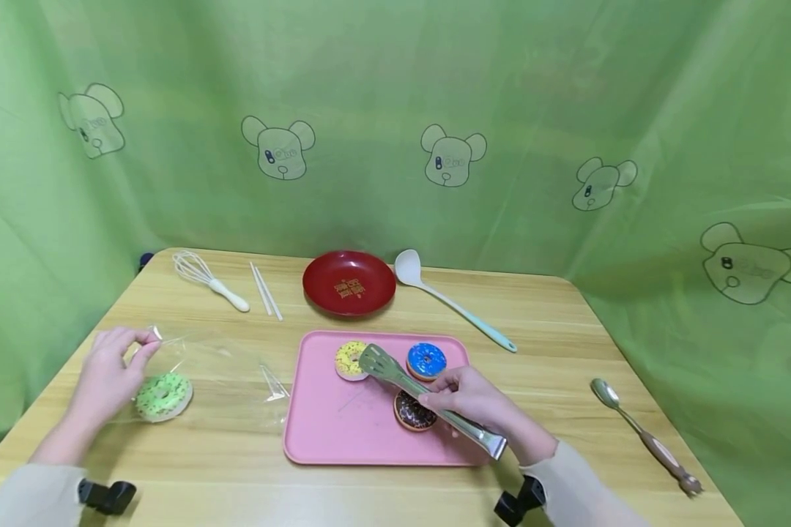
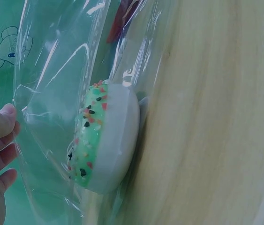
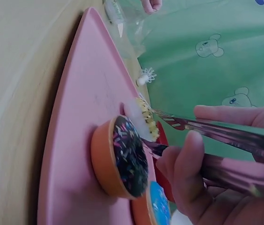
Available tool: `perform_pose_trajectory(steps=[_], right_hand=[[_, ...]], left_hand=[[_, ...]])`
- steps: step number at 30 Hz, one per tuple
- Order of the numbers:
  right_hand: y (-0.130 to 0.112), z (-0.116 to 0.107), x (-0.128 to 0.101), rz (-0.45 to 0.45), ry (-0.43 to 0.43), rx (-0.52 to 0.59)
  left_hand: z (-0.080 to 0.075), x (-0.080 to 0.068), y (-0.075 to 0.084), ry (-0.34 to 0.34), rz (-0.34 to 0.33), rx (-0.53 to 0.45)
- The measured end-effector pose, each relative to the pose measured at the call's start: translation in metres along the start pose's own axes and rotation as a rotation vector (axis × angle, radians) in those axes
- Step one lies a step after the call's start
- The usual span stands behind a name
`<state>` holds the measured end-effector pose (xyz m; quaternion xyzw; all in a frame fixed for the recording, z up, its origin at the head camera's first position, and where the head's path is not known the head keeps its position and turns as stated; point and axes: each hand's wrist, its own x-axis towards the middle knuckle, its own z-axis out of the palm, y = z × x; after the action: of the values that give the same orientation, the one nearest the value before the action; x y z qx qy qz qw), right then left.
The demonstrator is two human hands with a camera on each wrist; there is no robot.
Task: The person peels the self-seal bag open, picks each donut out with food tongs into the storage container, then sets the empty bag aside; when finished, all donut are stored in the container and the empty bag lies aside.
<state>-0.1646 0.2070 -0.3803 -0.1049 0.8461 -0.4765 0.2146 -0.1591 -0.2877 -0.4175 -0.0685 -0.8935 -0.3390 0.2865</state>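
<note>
My left hand (image 1: 112,369) pinches the upper edge of a clear plastic bag (image 1: 231,373) at the table's left. Inside the bag lies a green-iced donut (image 2: 92,136) with sprinkles. My right hand (image 1: 477,399) holds metal tongs (image 1: 402,378) above a pink tray (image 1: 343,443). The tongs' tips are parted near the yellow-iced donut (image 1: 348,359) at the tray's back; whether they touch it I cannot tell. A blue-iced donut (image 1: 426,359) sits at the back right. Partly hidden by the tongs and hand is a chocolate-iced donut (image 3: 127,157).
Along the back of the wooden table lie a whisk (image 1: 227,294), white chopsticks (image 1: 266,291), a red plate (image 1: 319,282) and a ladle (image 1: 458,307). A spoon (image 1: 646,435) with a brown handle lies near the right edge. Green curtains (image 1: 369,205) surround the table.
</note>
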Motion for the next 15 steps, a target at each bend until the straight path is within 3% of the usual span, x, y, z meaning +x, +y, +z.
perform_pose_trajectory(steps=[10,15], right_hand=[[-0.003,-0.02,-0.01,-0.013,0.068,0.016],[-0.011,-0.011,-0.006,-0.036,0.043,0.025]], left_hand=[[-0.003,0.001,-0.001,-0.016,-0.016,-0.007],[-0.003,0.002,0.0,-0.023,-0.02,-0.008]])
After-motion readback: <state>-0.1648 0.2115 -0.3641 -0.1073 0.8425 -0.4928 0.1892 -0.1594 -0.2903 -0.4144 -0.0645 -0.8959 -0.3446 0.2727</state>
